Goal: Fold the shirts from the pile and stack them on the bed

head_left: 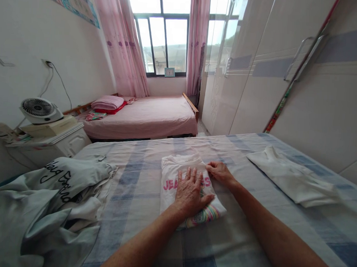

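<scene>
Bedroom light pours through the far window onto a blue-checked bedsheet (140, 179), and right in the middle of it lies a folded white T-shirt (172, 177) with pink lettering and a striped print at its near end. Left hand (190, 194) is pressed flat on top of it, fingers spread, while the right hand (221, 172) pinches the shirt's right edge between thumb and fingertips. It looks like thin, light, floppy cotton that would sag and unfold if lifted by one corner, so supporting it flat under both sides seems the best hold.
</scene>
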### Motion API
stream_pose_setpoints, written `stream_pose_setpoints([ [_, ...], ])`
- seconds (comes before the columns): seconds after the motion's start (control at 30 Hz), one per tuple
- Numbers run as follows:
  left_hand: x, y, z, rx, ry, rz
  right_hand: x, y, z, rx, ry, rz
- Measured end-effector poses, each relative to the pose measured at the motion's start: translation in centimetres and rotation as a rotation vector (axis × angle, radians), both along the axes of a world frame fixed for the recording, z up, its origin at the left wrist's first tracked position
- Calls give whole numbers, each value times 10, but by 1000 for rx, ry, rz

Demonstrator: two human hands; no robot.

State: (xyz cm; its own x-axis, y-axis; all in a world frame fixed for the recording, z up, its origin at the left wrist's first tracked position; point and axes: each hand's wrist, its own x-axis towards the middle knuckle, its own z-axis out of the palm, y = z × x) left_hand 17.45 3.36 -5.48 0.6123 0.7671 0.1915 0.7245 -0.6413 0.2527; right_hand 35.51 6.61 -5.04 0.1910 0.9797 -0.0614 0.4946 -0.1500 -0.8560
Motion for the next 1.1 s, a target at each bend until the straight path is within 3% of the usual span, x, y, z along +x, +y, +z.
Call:
stream_pose_setpoints([
  [0.2, 0, -2, 2, 7, -12, -12, -1, 20, 6, -48, 28, 117],
  [0.4, -1, -3, 5, -17, -38, -28, -5, 41, -1, 27, -199, -43],
  [0.77, -2, -4, 4, 5, -30, -76, -25, 53, 7, -56, -542, -101],
  [0.9, -1, -3, 8, 43, -57, -88, -23, 54, 19, -46, -590, -103],
  [1.03, -13, 18, 19, 69, -125, 68, -28, 41, 32, 84, -626, -103],
  [1.1, -25, 34, 19, 96, -109, 201, -35, 27, 29, 163, -649, 7],
])
